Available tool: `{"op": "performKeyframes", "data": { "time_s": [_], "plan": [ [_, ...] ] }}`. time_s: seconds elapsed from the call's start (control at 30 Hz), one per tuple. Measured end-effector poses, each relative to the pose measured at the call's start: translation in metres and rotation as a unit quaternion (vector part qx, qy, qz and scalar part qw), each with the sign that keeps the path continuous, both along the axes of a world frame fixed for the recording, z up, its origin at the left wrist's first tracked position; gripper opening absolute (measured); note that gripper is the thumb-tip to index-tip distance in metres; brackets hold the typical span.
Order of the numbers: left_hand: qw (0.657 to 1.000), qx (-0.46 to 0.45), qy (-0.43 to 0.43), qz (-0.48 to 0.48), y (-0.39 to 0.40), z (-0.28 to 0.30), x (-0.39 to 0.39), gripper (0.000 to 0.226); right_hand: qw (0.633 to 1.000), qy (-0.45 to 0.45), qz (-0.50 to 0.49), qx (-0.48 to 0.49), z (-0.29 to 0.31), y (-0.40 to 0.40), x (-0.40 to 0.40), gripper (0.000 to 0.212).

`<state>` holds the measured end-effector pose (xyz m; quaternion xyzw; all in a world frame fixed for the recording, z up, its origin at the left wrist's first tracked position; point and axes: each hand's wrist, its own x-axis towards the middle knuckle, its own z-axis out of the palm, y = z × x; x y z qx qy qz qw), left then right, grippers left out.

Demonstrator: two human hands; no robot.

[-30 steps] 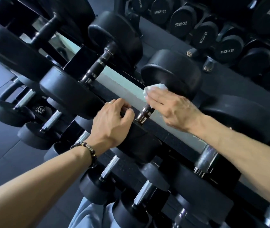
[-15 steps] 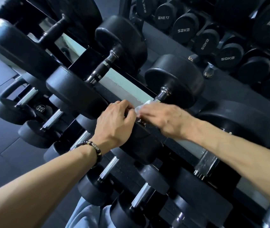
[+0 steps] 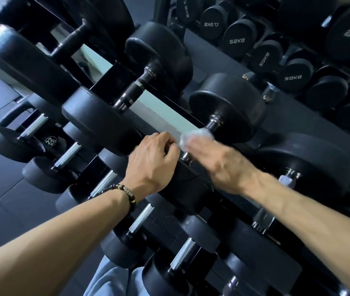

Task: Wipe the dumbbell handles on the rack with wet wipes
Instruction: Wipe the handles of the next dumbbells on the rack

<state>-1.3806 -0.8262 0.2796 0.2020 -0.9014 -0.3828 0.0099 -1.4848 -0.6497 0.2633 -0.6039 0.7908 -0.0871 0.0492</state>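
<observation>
Tiered black rack (image 3: pixel 191 229), rows of black dumbbells (image 3: pixel 227 107) resting across it, chrome handles (image 3: pixel 142 217)

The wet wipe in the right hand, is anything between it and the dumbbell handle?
Nothing visible is in the way. The right hand already presses the wet wipe onto the dumbbell handle, just below the far weight head. The left hand grips the near weight head beside it, off the handle.

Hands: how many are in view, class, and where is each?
2. The left hand grips the near head of a dumbbell; the right hand holds a wet wipe on its handle. None seems hidden.
</observation>
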Motion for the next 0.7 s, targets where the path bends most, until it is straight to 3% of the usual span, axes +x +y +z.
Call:
{"op": "performKeyframes", "data": {
  "time_s": [0.1,0.23,0.4,0.57,0.7],
  "plan": [
    [1.0,-0.003,-0.002,-0.002,0.0,0.001,0.0,0.036,0.998,-0.008,0.059,-0.003,0.001,0.005,-0.006,0.046],
    [1.0,0.001,-0.005,-0.005,0.0,0.0,0.0,0.037,0.996,0.021,-0.081,-0.038,0.006,-0.001,-0.023,0.054],
    [1.0,-0.007,-0.009,-0.005,0.0,0.001,0.0,0.037,0.997,0.016,0.059,-0.036,-0.006,0.015,0.003,0.042],
    [1.0,-0.008,-0.013,-0.004,0.001,0.0,-0.001,0.043,0.996,0.048,-0.064,-0.045,-0.008,0.007,-0.026,0.06],
    [1.0,-0.011,-0.012,-0.005,0.0,0.001,0.0,0.043,0.995,0.06,0.068,-0.048,-0.02,0.019,0.002,0.047]
  ]
}}
